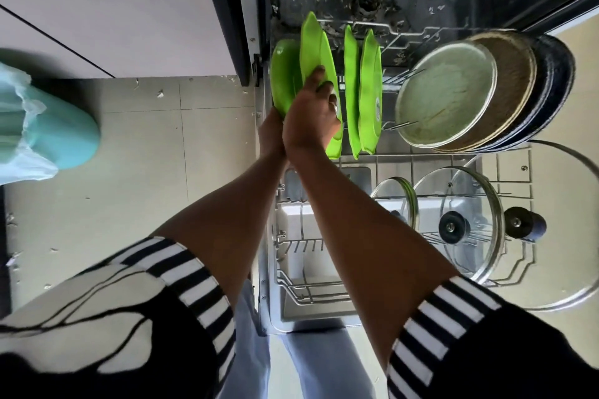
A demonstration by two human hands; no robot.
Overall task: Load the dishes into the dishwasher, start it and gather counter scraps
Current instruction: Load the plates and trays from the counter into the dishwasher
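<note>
We saw the right hand (311, 116) with its fingers (316, 74) curled over the edge of a green plate (316, 45) standing in the rack (421, 168), while the left hand (270, 133) held another green plate (285, 74) just beside it from below.

4 bright green plates (353, 91) stand on edge in the pulled-out dishwasher rack (421, 162), round metal trays (450, 97) leaning at their 3 o'clock and glass lids (460, 220) upright toward the rack's 5 o'clock corner.
</note>
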